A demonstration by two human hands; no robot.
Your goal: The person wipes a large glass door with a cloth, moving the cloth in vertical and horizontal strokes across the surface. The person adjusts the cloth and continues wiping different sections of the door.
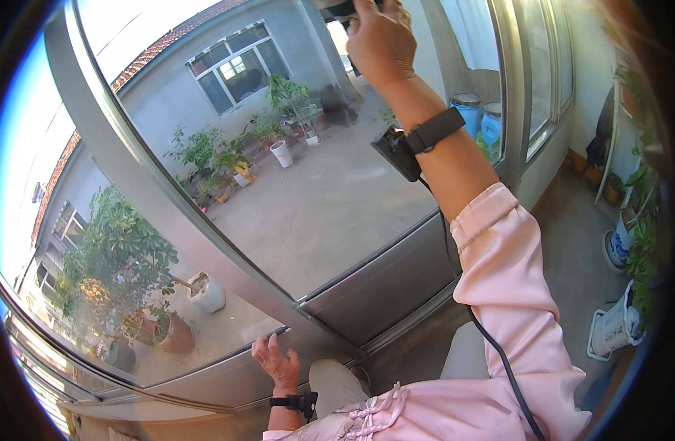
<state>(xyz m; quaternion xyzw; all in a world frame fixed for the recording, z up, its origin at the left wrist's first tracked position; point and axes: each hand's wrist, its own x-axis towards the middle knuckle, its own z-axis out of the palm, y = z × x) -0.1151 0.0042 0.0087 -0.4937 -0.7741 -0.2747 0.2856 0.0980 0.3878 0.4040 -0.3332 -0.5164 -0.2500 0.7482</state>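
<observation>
My right hand [382,47] is raised in front of the glass pane [315,209] of a metal-framed door. Its curled fingers are around a dark object [340,7] that is mostly cut off by the top edge of the view. Low on the left, my left hand [276,361] has its fingers apart and holds nothing. Its fingertips are at the metal rail [243,349] under the left glass pane [227,325]; whether they press on it I cannot tell. A wide metal upright [188,209] stands between the two panes.
A black cable [494,342] runs down my right sleeve from a strapped wrist device [400,151]. Potted plants [613,325] line the right wall. Through the glass are a concrete yard, a large potted shrub [117,253] and blue plastic drums [469,113].
</observation>
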